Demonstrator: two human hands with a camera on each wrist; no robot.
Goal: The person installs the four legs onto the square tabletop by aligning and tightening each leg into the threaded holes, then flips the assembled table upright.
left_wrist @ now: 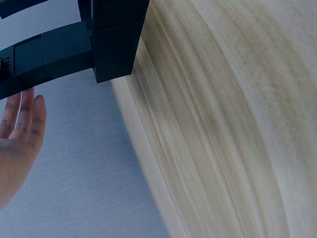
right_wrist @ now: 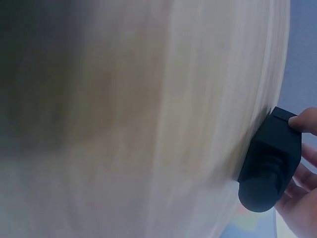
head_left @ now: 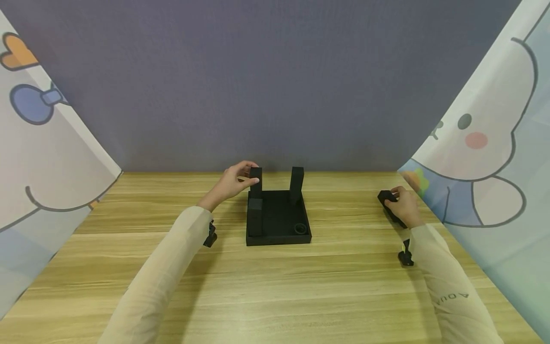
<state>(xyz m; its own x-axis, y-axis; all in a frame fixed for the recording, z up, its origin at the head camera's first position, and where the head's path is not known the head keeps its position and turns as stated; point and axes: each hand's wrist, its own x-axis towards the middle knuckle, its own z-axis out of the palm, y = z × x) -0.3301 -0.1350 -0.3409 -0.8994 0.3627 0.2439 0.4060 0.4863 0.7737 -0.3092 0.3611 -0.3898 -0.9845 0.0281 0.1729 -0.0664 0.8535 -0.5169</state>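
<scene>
A black square tray (head_left: 278,215) lies on the table, with black posts standing up from its corners. My left hand (head_left: 234,184) pinches the back-left post (head_left: 256,177), thumb on the near side. In the left wrist view, fingers (left_wrist: 37,121) show behind that post (left_wrist: 67,49), which meets the tray. Another post (head_left: 296,184) stands at the back right, and a third post (head_left: 255,220) at the front left. The front-right corner has a round ring-shaped socket (head_left: 300,229). Far right, my right hand (head_left: 405,208) grips a loose black post (right_wrist: 277,134) with a round peg (right_wrist: 260,191) at its end, low at the tabletop.
The wooden table (head_left: 275,291) runs back to a grey-blue partition (head_left: 266,86). Cartoon-printed cloths (head_left: 494,143) slant in at both sides. Small black wrist devices (head_left: 209,235) sit by the two cream sleeves (head_left: 172,272).
</scene>
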